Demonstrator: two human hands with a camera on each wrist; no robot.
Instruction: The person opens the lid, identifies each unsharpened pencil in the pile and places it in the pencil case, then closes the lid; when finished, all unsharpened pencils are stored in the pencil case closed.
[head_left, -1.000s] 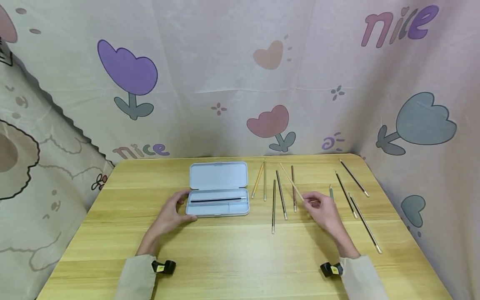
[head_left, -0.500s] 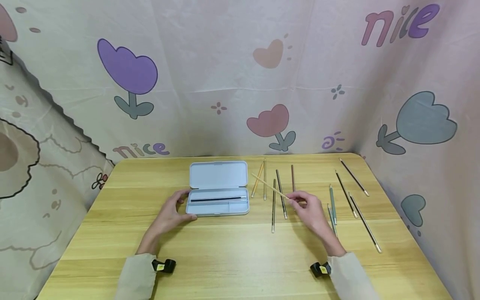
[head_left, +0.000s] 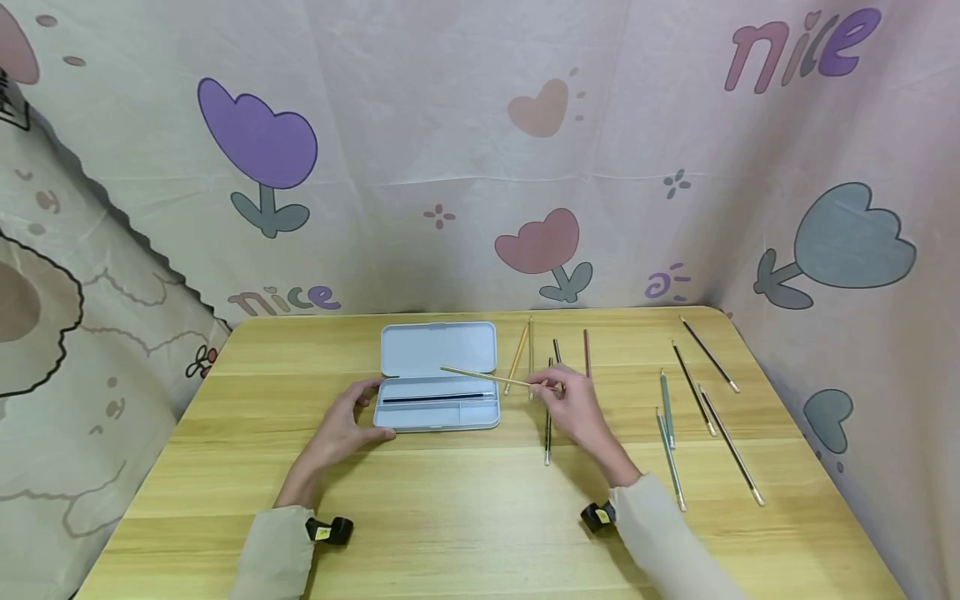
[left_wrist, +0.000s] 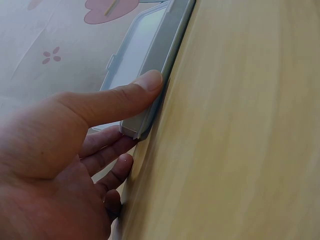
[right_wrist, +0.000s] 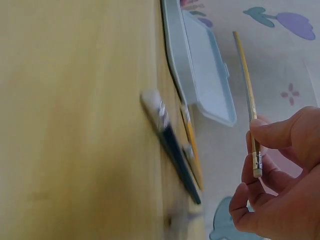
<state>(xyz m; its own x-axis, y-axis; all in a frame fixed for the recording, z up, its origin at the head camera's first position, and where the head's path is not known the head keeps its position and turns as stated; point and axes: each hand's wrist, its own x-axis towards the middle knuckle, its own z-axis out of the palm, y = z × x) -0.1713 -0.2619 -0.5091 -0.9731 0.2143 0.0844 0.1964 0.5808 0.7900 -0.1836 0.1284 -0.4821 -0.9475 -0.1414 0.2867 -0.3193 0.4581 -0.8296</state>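
Note:
A light-blue pencil case (head_left: 438,350) lies open on the wooden table, its lid folded back. Inside its tray rests a dark pencil (head_left: 427,399) with a white tip at the right. My left hand (head_left: 341,429) grips the left end of the case, thumb (left_wrist: 135,95) against the front wall and fingers at the end. My right hand (head_left: 576,410) pinches a yellowish pencil (head_left: 480,375) near its eraser end, between thumb and fingers. This pencil is raised above the table, its far end pointing left over the case.
Two yellowish pencils (head_left: 517,358) lie right of the case. Dark pencils (head_left: 548,437) and a reddish-brown pencil (head_left: 587,350) lie around the right hand. Farther right are two green pencils (head_left: 667,408) and several black ones (head_left: 731,446). A printed cloth (head_left: 420,167) hangs behind the table.
My right hand has moved left with the yellowish pencil, which has swung from slanting away to pointing left over the case. The left hand and case have stayed put.

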